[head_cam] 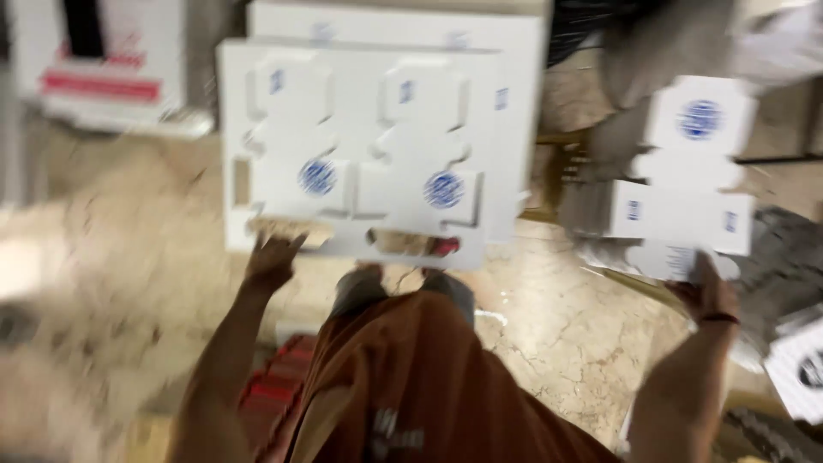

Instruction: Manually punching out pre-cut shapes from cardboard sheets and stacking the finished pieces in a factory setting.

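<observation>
The picture is motion-blurred. My left hand [273,259] reaches forward to the near edge of a white die-cut cardboard sheet [360,146] with two box shapes and round blue marks, lying on a stack on the floor. My right hand [708,291], with a dark band at the wrist, holds up a punched-out white box blank [686,171] with blue marks, off to the right. My brown garment [411,377] fills the lower middle.
A second white sheet [514,51] lies under the top one. A white and red carton [103,77] stands at far left. Red items [274,386] lie near my left leg. More white blanks [797,369] sit at the right edge on the marble floor [549,317].
</observation>
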